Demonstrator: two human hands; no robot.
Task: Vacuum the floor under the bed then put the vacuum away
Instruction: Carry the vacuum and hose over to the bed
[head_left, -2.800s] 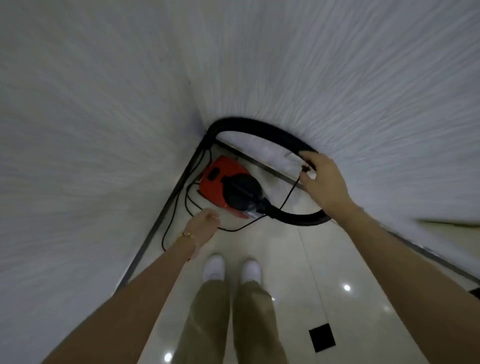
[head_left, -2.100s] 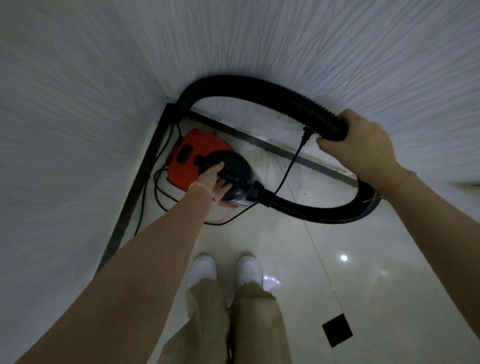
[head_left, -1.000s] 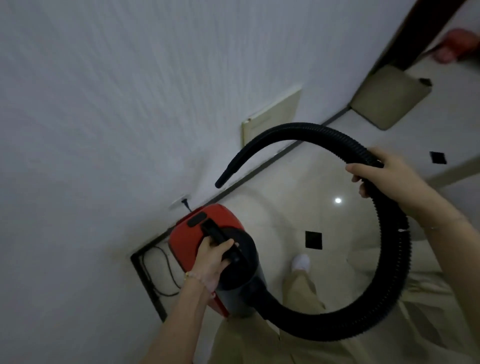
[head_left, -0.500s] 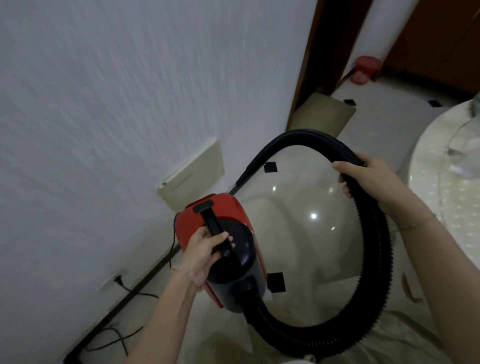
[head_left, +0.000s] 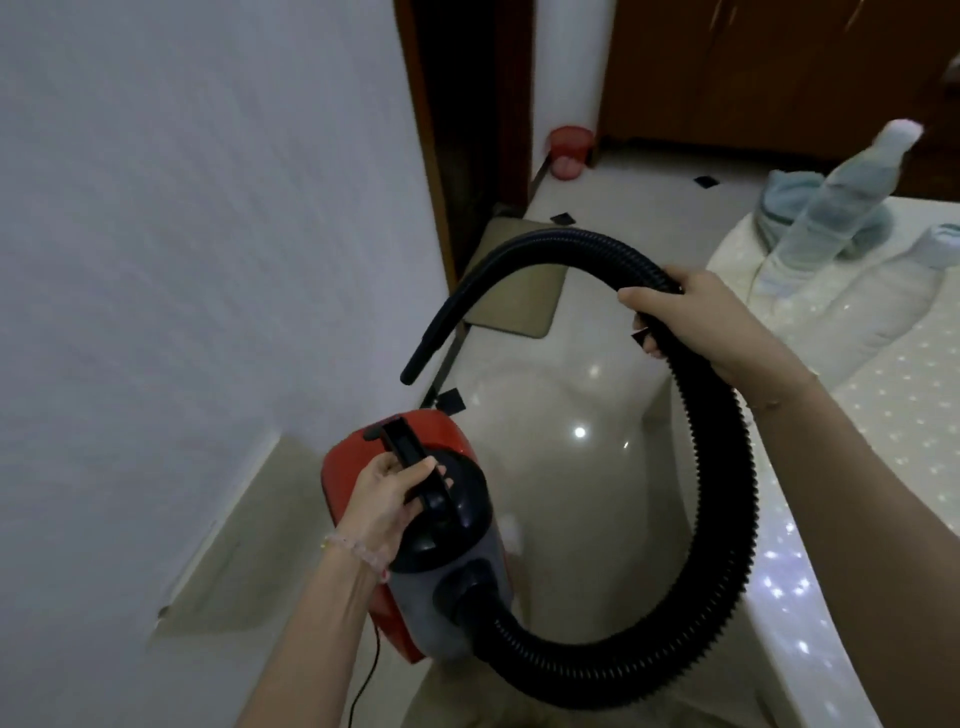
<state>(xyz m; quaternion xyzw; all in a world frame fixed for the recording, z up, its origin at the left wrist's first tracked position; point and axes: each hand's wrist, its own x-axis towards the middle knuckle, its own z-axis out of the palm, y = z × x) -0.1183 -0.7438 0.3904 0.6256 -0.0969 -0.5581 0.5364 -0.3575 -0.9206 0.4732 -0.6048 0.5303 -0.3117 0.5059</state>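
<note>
A red and black canister vacuum (head_left: 447, 452) hangs above the floor, carried by its black top handle, which my left hand (head_left: 387, 501) grips. Its black ribbed hose (head_left: 722, 519) curls from the canister's front up in a wide loop. My right hand (head_left: 691, 317) is closed around the hose near the top of that loop. The hose's smooth nozzle end (head_left: 415, 366) points down toward the wall. A thin black cord (head_left: 366, 670) trails down from the canister's rear. The bed (head_left: 883, 467), with a pale dotted cover, lies along the right.
A white wall (head_left: 208, 234) runs close on the left, with a beige panel (head_left: 249, 545) leaning against it. Ahead are a dark wooden doorway (head_left: 462, 130), a beige mat (head_left: 511, 296) and a red bin (head_left: 570, 148). Pillows and a blue cloth (head_left: 810, 213) lie on the bed. Glossy tiled floor (head_left: 571, 467) stretches between.
My left hand reached down, took the vacuum's handle and lifted it out of the corner. My view turned toward the doorway and bed, with the vacuum and hose carried along.
</note>
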